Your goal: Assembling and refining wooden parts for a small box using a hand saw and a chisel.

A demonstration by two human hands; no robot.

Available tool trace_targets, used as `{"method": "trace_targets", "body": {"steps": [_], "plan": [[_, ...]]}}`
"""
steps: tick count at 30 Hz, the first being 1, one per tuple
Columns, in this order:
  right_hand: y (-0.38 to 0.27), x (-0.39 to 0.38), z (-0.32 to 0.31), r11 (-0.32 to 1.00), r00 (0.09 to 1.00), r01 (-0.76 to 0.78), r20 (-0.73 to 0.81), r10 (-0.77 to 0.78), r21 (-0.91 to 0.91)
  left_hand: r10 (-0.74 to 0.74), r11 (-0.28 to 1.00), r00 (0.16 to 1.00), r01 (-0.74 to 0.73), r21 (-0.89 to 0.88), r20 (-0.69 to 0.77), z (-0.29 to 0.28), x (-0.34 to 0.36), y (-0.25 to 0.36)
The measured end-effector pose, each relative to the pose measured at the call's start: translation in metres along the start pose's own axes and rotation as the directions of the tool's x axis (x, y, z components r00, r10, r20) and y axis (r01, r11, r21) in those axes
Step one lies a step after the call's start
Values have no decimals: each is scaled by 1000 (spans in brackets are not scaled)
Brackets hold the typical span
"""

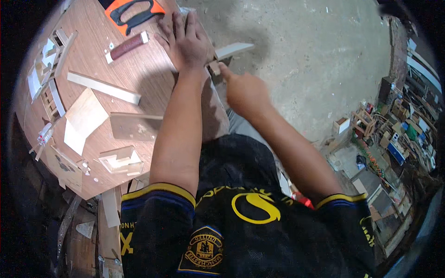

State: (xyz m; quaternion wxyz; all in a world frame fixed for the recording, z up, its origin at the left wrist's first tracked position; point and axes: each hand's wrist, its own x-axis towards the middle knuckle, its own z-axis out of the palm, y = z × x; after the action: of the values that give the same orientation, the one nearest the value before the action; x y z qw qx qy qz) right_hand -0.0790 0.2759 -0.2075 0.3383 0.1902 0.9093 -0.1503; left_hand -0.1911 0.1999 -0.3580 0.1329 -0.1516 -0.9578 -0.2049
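Observation:
My left hand (pixel 187 44) lies flat with fingers spread on the tabletop by its right edge. Below and right of it, my right hand (pixel 245 90) is closed, its index finger stretched against a small brown wooden piece (pixel 214 68) at the table edge. My thumb and the underside of that grip are hidden. A pale wooden strip (pixel 235 49) juts out past the edge beside both hands. Close to my left fingers lies a saw handle (pixel 134 11) in orange and black. Left of that hand is a dark red cylinder with pale ends (pixel 127 47).
The wood-grain table (pixel 97 28) holds a long wooden strip (pixel 104 87), a pale panel (pixel 87 113), a flat board (pixel 134 126), a small frame-like wooden part (pixel 121 161) and slotted wooden parts (pixel 58 60). Piled clutter (pixel 398 134) covers the far right of the concrete floor (pixel 301 51).

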Motion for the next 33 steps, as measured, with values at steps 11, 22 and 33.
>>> {"method": "trace_targets", "body": {"steps": [11,22,33], "plan": [[1,-15,-12,1000,999,-1,39,0,25,6,999,1000,-7,46,11,-2,-9,0],[18,-6,35,997,1000,0,-19,2,71,-17,997,1000,15,76,23,0,-9,-1],[356,-248,182,320,566,-514,35,823,795,-7,968,1000,7,-250,1,-50,-4,-22]]}}
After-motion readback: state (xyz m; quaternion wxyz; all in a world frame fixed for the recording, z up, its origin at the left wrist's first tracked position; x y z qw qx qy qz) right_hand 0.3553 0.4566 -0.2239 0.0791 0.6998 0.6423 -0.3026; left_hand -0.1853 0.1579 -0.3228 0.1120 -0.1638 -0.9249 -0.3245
